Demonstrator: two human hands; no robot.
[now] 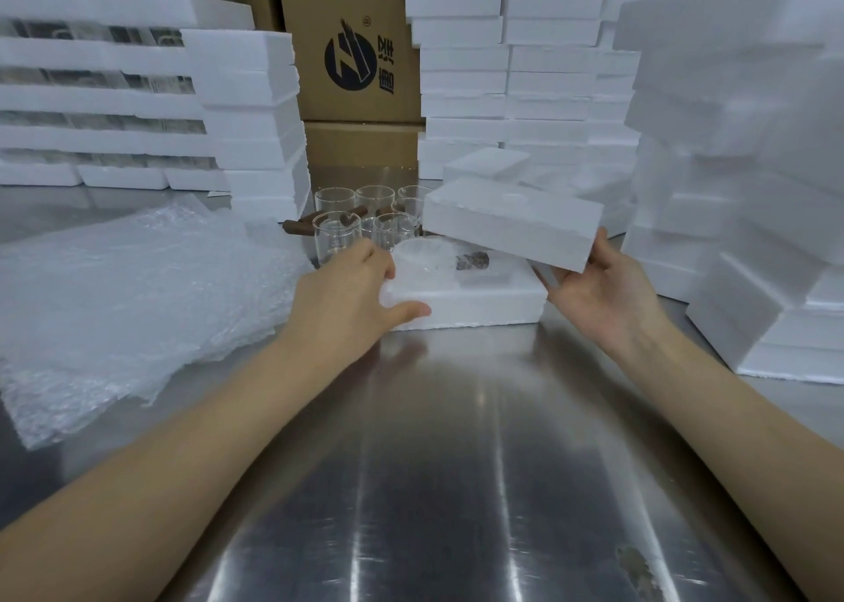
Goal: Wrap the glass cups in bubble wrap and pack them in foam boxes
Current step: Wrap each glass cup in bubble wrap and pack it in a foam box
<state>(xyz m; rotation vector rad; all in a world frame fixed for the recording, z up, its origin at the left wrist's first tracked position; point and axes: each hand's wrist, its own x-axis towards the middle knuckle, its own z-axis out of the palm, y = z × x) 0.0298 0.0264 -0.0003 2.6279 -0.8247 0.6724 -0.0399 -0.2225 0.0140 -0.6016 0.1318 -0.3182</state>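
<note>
Closing one foam box, with more cups waiting to be wrapped

One wrapped cup (424,259) is lying in the open foam box base (470,302) at the middle of the steel table (456,441), cloudy under its bubble wrap with a dark handle showing through. The left hand (351,291) is gripping the base's near-left corner, fingers curled over the rim and thumb along the near side. The right hand (598,291) is pinching the near-right corner of the foam lid (511,222), holding it tilted just above the base, not yet seated. Several bare glass cups (338,236) are standing just beyond, unwrapped, so I judge most of the job is left. Bubble wrap sheets (137,291) are lying at the left, and foam stacks (753,144) are rising at the far side and right.
</note>
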